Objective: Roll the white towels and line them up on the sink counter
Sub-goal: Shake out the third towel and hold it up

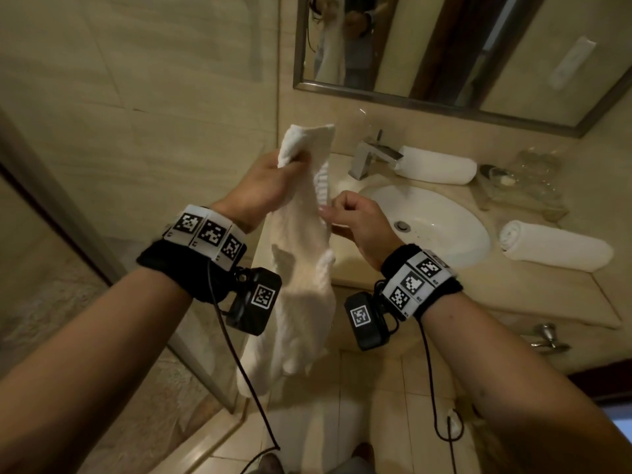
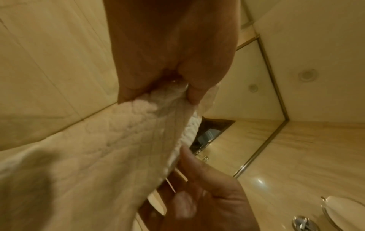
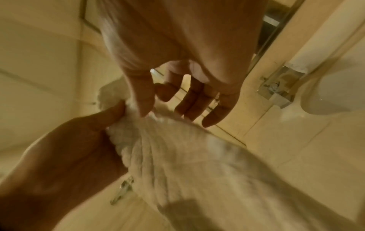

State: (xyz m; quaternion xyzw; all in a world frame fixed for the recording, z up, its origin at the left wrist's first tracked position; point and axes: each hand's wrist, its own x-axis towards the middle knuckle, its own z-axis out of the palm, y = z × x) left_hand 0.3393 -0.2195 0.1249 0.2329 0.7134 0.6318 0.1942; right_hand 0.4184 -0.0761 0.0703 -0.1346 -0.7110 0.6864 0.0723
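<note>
An unrolled white towel (image 1: 301, 285) hangs in the air in front of the sink counter (image 1: 427, 295). My left hand (image 1: 273, 179) grips its bunched top corner, raised near the wall. Lower and to the right, my right hand (image 1: 333, 213) pinches the towel's side edge between thumb and fingers. The left wrist view has my left hand (image 2: 168, 62) clenched on the towel (image 2: 88, 171) and the right hand (image 2: 207, 195) at its edge. In the right wrist view the right hand (image 3: 158, 101) has its thumb on the towel (image 3: 197, 156). Two rolled towels lie on the counter: one (image 1: 437, 165) behind the faucet, one (image 1: 557, 246) right of the basin.
A white basin (image 1: 427, 220) sits in the counter with a chrome faucet (image 1: 372, 155) behind it. Glasses (image 1: 526, 176) stand on a tray at the back right. A mirror (image 1: 444, 46) hangs above. A glass shower door (image 1: 102, 251) stands at my left.
</note>
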